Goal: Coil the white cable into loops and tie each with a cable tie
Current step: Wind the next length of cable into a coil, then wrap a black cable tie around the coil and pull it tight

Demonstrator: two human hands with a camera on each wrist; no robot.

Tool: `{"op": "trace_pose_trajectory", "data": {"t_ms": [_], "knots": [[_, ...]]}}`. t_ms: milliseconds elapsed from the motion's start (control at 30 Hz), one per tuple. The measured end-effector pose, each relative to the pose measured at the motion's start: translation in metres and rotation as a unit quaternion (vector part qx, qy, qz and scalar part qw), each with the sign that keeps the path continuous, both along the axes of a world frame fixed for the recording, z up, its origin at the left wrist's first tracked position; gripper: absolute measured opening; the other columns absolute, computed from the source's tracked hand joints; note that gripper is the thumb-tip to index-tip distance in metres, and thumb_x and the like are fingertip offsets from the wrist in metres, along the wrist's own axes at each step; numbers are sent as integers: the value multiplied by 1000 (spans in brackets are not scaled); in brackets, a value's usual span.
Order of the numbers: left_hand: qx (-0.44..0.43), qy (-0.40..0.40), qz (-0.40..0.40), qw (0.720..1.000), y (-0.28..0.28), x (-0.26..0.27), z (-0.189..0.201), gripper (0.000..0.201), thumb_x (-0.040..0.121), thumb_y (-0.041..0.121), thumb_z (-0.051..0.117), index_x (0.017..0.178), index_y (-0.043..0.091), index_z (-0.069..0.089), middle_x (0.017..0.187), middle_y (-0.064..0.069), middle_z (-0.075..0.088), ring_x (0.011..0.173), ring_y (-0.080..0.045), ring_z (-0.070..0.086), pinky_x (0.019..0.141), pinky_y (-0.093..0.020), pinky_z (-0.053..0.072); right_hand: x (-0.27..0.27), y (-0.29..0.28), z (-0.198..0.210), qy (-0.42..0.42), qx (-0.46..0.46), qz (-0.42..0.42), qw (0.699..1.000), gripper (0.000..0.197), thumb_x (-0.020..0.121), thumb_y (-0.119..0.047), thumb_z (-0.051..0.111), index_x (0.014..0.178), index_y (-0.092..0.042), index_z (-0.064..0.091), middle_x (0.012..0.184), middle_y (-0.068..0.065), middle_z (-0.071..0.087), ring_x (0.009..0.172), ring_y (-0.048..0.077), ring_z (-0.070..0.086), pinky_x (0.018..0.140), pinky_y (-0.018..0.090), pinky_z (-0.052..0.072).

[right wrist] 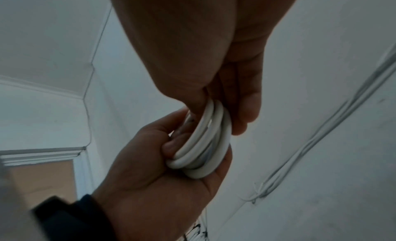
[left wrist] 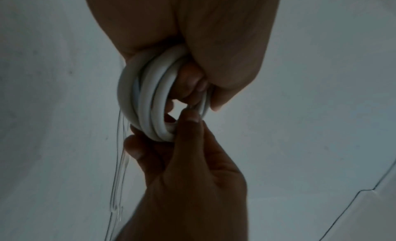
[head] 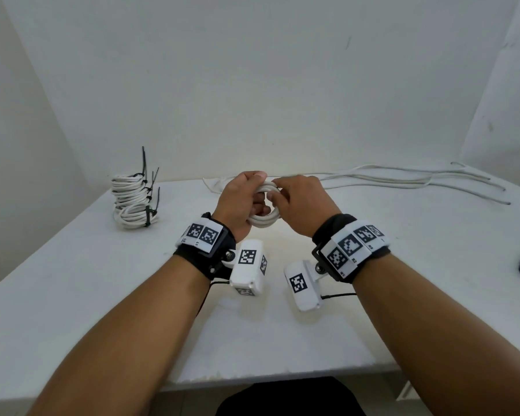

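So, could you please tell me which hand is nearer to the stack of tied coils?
Left. The left hand is beside the stack, on its right; the right hand is farther right, beyond the coil both hold.

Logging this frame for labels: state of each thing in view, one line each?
Coil: looped, held off the table in both hands, no tie visible on it.
Left hand: grip curled round the coil.
Right hand: grip curled round the coil.
Stack: coils tied with black ties, piled on the table's left.
Loose cables: uncoiled, lying along the back edge.
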State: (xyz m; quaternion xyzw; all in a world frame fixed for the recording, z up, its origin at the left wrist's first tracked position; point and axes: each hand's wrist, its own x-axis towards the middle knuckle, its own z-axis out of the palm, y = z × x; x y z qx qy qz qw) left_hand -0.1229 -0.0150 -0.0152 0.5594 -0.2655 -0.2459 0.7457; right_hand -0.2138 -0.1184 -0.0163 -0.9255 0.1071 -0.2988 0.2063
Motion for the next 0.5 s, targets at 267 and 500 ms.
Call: {"op": "trace_pose_trajectory", "data": {"t_ms": [267, 500], "knots": [[101, 98, -112, 984, -76, -54, 11, 25, 100, 31, 45, 84, 15, 55, 49, 1, 44, 33, -10, 37, 36, -14, 29, -66, -53, -6, 0, 67, -148, 987, 27, 97, -25, 52, 81, -12, 69, 80, 7, 69, 81, 25, 60, 70, 31, 44], [111, 61, -58, 990, -131, -134, -7, 33, 89, 17, 58, 59, 15, 45, 47, 2, 31, 35, -11, 26, 43, -19, 29, -158, -102, 7, 40, 223, -145, 963, 29, 96, -26, 54, 86, -6, 74, 79, 7, 74, 67, 18, 71, 58, 32, 60]]}}
